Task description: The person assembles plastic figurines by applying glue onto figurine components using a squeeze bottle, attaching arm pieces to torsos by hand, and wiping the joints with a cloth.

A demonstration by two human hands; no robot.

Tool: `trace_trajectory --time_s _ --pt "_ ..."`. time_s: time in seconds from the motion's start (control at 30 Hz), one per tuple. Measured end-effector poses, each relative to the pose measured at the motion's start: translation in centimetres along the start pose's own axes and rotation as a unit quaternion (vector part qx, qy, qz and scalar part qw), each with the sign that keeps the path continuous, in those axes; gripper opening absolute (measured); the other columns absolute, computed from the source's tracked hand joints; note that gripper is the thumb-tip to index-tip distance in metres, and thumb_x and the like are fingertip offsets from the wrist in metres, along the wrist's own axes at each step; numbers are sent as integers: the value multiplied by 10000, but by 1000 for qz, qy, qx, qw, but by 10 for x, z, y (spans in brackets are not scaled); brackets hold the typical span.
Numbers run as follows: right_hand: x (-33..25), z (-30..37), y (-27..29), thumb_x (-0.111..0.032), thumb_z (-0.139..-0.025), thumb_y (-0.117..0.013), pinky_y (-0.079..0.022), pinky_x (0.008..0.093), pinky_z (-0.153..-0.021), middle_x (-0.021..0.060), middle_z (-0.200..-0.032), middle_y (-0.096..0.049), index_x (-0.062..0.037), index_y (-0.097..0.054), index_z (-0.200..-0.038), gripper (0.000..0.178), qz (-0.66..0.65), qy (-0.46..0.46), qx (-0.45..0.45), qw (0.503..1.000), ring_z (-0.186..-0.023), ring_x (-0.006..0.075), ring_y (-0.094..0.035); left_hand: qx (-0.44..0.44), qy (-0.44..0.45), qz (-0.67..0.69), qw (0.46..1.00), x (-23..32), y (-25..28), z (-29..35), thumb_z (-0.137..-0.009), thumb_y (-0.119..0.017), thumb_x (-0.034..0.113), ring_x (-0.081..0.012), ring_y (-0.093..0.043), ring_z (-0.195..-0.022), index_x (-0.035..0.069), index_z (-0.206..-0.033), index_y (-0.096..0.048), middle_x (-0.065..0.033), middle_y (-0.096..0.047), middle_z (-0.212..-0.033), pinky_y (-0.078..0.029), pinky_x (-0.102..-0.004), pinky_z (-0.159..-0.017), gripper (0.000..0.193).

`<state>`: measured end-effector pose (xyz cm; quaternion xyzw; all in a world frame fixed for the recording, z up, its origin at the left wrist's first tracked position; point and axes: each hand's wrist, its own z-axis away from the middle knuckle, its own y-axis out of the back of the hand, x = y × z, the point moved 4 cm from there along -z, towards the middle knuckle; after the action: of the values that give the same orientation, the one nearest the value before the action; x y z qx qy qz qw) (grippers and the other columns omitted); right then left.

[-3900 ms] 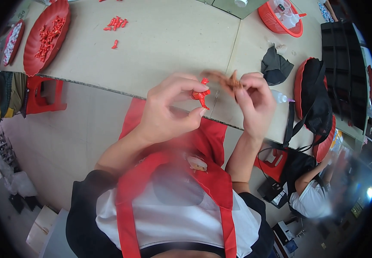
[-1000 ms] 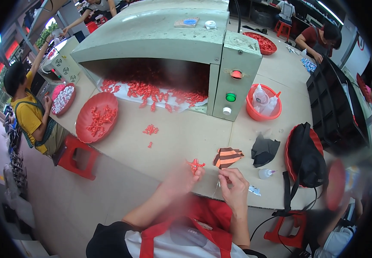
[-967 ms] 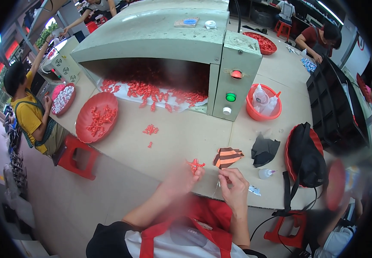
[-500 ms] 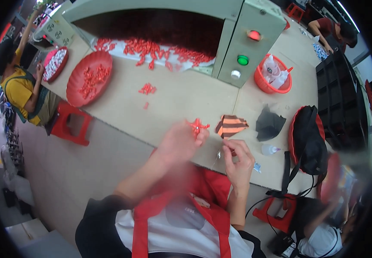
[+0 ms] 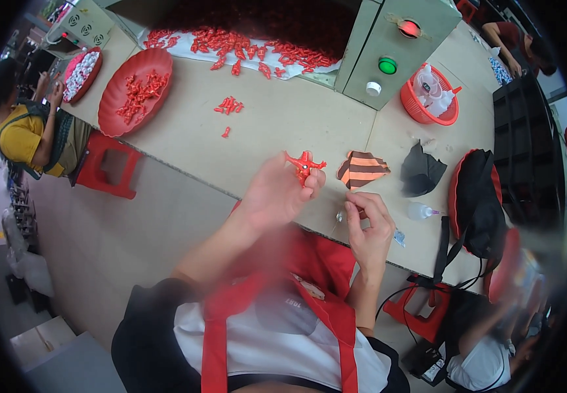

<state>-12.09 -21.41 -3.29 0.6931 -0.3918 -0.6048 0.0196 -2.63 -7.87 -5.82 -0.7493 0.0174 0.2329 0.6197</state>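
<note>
Left hand [image 5: 273, 196] fingers pinch a red limbed figure [image 5: 305, 167] above the counter [image 5: 283, 124] (likely light, stiff, slick; grip body, not thin limbs), right hand [image 5: 370, 229] fingers pressed together, contents unclear.

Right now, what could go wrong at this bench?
Drop: the left hand holds the red figure by the fingers near the front edge of the table, so a slip might send it to the floor.

Roll or leak: the small bottle appears to lie on its side by the right hand; a knock could shift it.

Scatter: the loose red pieces sit uncontained, so a sweeping arm might spread them.
</note>
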Motion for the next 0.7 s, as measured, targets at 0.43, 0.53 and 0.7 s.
trace_trajectory --time_s 0.43,0.53,0.7 --pt "14 14 26 13 -823 -535 -436 212 -570 73 -827 -564 29 -599 -910 109 3 -24 130 991 -659 91 -518 178 -185 -604 755 56 -43 30 -805 -624 152 -128 -578 -850 42 -1063 -526 -71 -577 -985 -497 -290 -779 297" --pt "35 39 69 -47 -873 -502 -385 203 -552 25 -772 -500 24 -557 -1002 157 -1 -29 392 919 -609 68 -432 287 -430 -818 254 148 -111 75 -764 -661 120 -107 -575 -752 27 -959 -605 -58 -628 -884 -466 -236 -679 223" --pt "79 43 100 -127 -822 -617 -381 195 -562 41 -962 -529 -29 -469 -1186 404 4 -125 406 905 -686 59 -462 509 -316 -780 -182 239 -172 140 -705 -677 245 -294 -566 -926 72 -963 -630 -161 -589 -965 -449 -389 -808 314"
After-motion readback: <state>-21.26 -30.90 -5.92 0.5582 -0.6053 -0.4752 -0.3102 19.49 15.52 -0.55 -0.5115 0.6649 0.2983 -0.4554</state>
